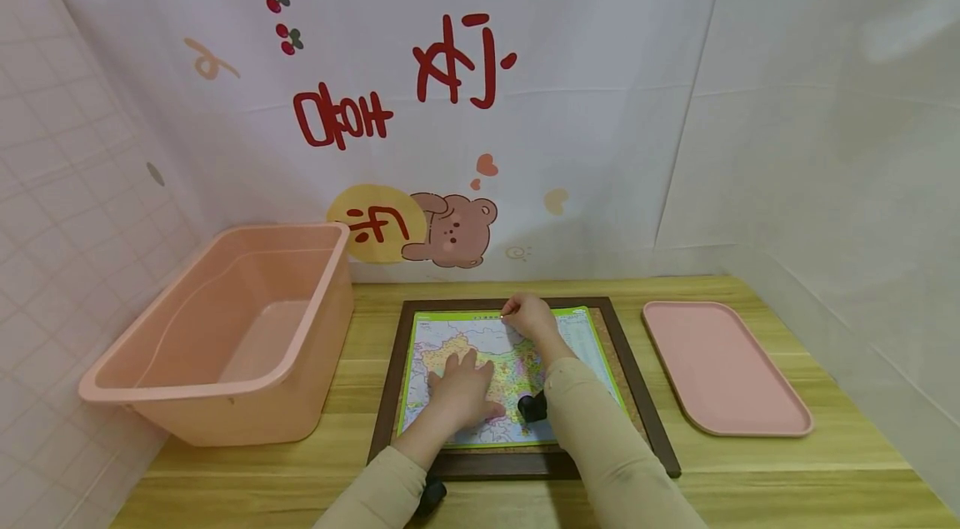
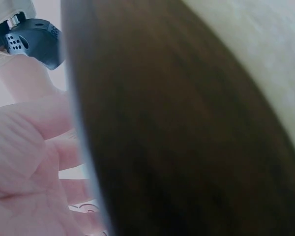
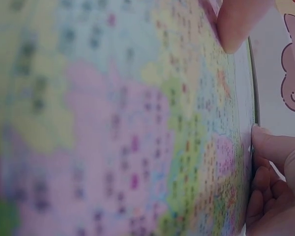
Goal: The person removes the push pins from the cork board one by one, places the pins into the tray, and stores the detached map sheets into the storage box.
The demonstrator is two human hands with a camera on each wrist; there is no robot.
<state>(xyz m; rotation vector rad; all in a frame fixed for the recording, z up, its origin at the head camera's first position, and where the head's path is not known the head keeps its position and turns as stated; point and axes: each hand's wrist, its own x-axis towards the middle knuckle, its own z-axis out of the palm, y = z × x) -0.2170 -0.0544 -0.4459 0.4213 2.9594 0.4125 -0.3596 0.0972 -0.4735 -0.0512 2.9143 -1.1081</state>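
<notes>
A coloured map sheet (image 1: 450, 337) with a green border lies inside a dark wooden frame (image 1: 386, 396) on the table. My left hand (image 1: 459, 383) rests flat on the map's lower middle with its fingers spread. My right hand (image 1: 516, 312) is at the map's far edge, fingers curled there. In the right wrist view the thumb (image 3: 236, 24) sits on top of the blurred map (image 3: 113, 123) while the other fingers (image 3: 273, 196) curl at its edge. The left wrist view is mostly filled by the frame (image 2: 177, 137), with the left palm (image 2: 24, 162) beside it.
A large pink tub (image 1: 225, 329) stands left of the frame, and a flat pink tray (image 1: 720, 371) lies to its right. The wooden table (image 1: 750, 479) ends at a printed white curtain behind. Cork backing (image 1: 617, 362) shows right of the map.
</notes>
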